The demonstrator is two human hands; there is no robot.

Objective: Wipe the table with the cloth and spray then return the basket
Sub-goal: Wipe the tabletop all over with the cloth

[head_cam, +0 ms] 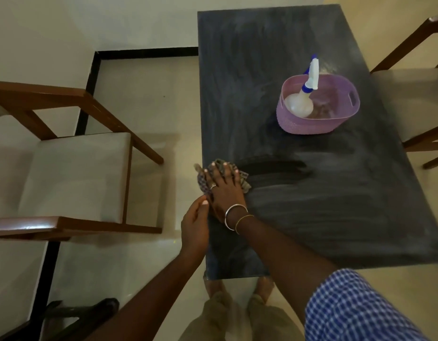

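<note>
A dark grey table [311, 205] fills the right half of the view, its top smeared with pale wipe marks. My right hand [224, 187] presses flat on a checked cloth [243, 181] at the table's left edge, fingers spread over it. A dark wet streak runs to the right of the cloth. My left hand [194, 226] hangs just off the table's left edge, cupped, touching the right wrist and holding nothing. A purple basket [336, 121] stands on the far right part of the table. A white spray bottle [303, 99] with a blue collar leans inside it.
A wooden chair [73, 173] with a pale seat stands on the floor left of the table. Another wooden chair [414, 99] is at the table's right side. My feet show below the table's near edge. The floor is pale tile with a black border.
</note>
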